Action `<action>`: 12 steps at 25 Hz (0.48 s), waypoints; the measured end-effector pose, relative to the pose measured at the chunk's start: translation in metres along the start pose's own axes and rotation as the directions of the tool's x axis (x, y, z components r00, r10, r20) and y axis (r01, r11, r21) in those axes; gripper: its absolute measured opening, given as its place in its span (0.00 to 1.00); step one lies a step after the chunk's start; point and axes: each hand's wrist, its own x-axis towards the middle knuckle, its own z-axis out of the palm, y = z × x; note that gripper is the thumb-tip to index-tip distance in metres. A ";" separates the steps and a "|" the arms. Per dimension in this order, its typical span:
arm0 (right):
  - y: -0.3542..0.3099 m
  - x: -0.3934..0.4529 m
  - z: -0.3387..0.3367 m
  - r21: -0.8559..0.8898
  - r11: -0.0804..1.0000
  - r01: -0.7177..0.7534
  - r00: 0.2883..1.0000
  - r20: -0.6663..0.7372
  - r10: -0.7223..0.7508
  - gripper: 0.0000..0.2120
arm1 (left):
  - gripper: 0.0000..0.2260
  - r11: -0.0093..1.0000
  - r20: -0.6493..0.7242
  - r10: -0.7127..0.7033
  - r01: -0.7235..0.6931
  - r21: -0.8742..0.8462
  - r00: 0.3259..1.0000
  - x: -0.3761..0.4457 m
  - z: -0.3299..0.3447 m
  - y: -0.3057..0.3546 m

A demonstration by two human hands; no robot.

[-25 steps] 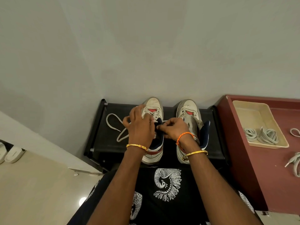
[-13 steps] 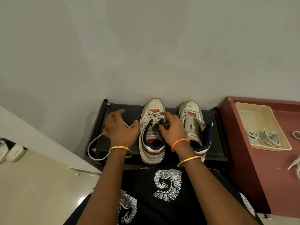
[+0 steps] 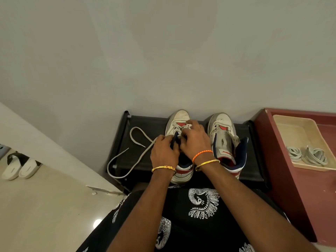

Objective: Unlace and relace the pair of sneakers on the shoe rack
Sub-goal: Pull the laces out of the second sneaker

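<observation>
Both sneakers sit side by side on the black shoe rack [image 3: 145, 157], toes to the wall. The left sneaker [image 3: 179, 118] has lace only in its lowest eyelets near the toe; whether that is partway unlaced or partway relaced can't be told from here. The right sneaker [image 3: 221, 122] shows bare eyelets and no lace at all, tongue flopped open. So, as a judgement, the task is around the middle: one shoe stripped, the other mid-lacing, and the right one yet to be relaced.

The hands are close together over the left sneaker's throat. The left hand [image 3: 163, 151] curls at the navy collar edge, with the lace [image 3: 125, 155] running out from under it. It probably pinches that lace, but the fingers hide the contact. The right hand [image 3: 195, 140] has fingers bent down over the eyelet rows, fingertips on the white crossings; the exact grip is hidden.

Materials: the sneakers are scuffed off-white leather-look high-tops with navy padded lining, red tongue patches and red heel stripes. The lace is flat, pale, limp, looping loosely across the rack's dark matte top and over its left edge. A cream tray [image 3: 294, 124] on the maroon cabinet [image 3: 291, 197] holds bundled spare laces [image 3: 307, 155]. White slippers [image 3: 18, 169] lie on the glossy floor.
</observation>
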 end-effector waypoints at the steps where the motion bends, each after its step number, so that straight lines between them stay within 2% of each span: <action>1: 0.001 0.003 -0.001 0.056 0.998 -0.034 0.999 -0.019 0.035 0.09 | 0.11 1.000 -0.007 -0.007 0.007 -0.003 1.000 -0.001 0.000 0.001; 2: 0.002 0.006 -0.003 0.134 0.987 -0.087 0.994 -0.056 0.095 0.08 | 0.12 1.000 -0.011 -0.008 0.008 -0.004 1.000 -0.001 0.000 0.000; 4: 0.005 0.015 -0.011 0.329 0.898 -0.292 0.940 -0.075 0.334 0.07 | 0.12 1.000 -0.012 -0.007 0.007 -0.015 1.000 -0.002 0.000 0.000; 6: 0.006 0.023 -0.018 0.490 0.716 -0.498 0.831 0.032 0.556 0.07 | 0.12 1.000 -0.015 -0.001 0.001 -0.018 1.000 -0.002 0.000 0.000; 7: 0.004 0.027 -0.021 0.554 0.625 -0.550 0.790 0.101 0.605 0.07 | 0.12 1.000 -0.015 0.001 -0.002 -0.020 1.000 -0.002 0.000 0.000; 8: 0.001 0.030 -0.022 0.605 0.564 -0.562 0.783 0.171 0.598 0.08 | 0.12 1.000 -0.015 0.003 -0.004 -0.024 1.000 -0.001 0.000 0.000; 9: 0.000 0.033 -0.020 0.620 0.556 -0.553 0.807 0.234 0.542 0.10 | 0.12 1.000 -0.011 0.006 -0.006 -0.031 1.000 -0.001 0.000 -0.001; 10: -0.001 0.033 -0.018 0.591 0.605 -0.533 0.840 0.288 0.459 0.13 | 0.12 0.999 -0.009 0.009 -0.009 -0.038 1.000 0.000 0.000 -0.003; 12: -0.002 0.027 -0.020 0.444 0.768 -0.461 0.879 0.348 0.326 0.15 | 0.13 0.999 -0.007 0.007 -0.008 -0.049 1.000 0.000 0.000 -0.004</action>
